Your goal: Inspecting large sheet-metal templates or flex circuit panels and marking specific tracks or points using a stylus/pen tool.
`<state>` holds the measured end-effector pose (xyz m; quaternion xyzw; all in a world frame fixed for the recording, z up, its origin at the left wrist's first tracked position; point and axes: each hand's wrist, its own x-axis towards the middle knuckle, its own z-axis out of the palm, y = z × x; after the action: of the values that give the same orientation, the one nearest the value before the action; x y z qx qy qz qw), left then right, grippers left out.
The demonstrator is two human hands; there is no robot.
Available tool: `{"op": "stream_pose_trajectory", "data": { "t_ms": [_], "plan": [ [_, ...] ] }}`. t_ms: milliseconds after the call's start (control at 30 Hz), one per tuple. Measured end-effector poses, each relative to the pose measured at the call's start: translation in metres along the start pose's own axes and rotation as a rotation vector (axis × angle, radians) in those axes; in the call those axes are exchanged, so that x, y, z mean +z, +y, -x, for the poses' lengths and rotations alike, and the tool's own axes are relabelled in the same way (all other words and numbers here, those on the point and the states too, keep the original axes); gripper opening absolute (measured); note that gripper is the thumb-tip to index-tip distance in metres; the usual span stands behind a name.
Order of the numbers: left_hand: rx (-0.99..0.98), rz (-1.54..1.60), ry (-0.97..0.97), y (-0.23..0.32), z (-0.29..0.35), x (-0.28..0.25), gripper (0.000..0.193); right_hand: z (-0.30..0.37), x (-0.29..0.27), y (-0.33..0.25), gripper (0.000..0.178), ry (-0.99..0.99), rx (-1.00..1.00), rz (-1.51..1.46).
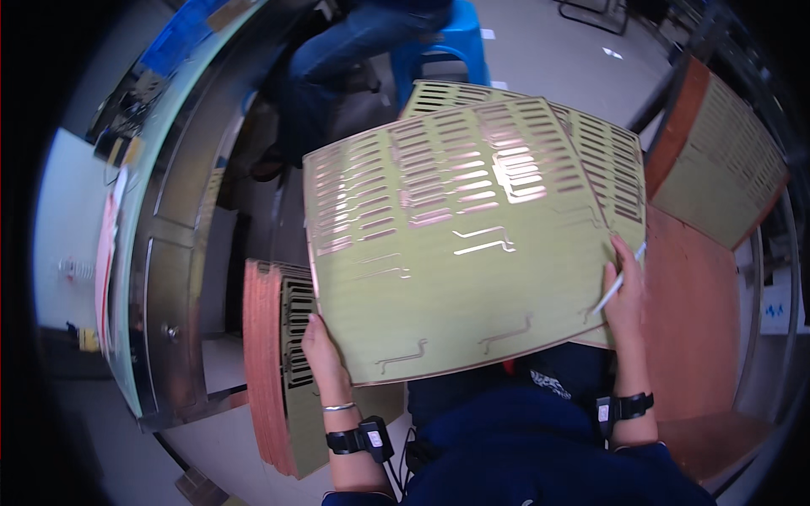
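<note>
A large pale green circuit board panel (422, 295) with rows of shiny copper bars lies tilted above my lap. My left hand (323, 350) is closed on its lower left edge. At its right edge, my right hand (624, 295) grips the panel, with a thin white pen-like stick (609, 294) also held between the fingers. Behind it a second, similar panel (620, 156) sticks out, turned at an angle; most of it is hidden. The fingers under the panels do not show.
Left of my legs, a stack of panels (268, 363) with reddish edges stands upright. More panels (717, 160) lean on a brown board (692, 312) at the right. A metal-sided workbench (173, 278) runs along the left. Ahead, a person in jeans (337, 63) is beside a blue stool (456, 51).
</note>
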<state>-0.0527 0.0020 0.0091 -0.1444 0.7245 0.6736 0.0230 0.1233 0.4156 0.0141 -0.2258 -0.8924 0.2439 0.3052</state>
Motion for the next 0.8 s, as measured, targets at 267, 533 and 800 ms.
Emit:
{"op": "stream_pose_trajectory", "data": {
  "t_ms": [267, 533, 800],
  "plan": [
    [0.147, 0.133, 0.084, 0.029, 0.028, 0.004, 0.039, -0.016, -0.004, 0.044, 0.037, 0.093, 0.209, -0.38],
    [0.246, 0.089, 0.103, 0.033, 0.042, -0.009, 0.032, -0.077, -0.025, 0.022, 0.036, -0.076, 0.56, -0.841],
    [0.233, 0.138, 0.081, 0.025, 0.043, -0.011, 0.034, -0.076, -0.037, -0.005, 0.028, 0.029, 0.42, -0.831]
  ]
}}
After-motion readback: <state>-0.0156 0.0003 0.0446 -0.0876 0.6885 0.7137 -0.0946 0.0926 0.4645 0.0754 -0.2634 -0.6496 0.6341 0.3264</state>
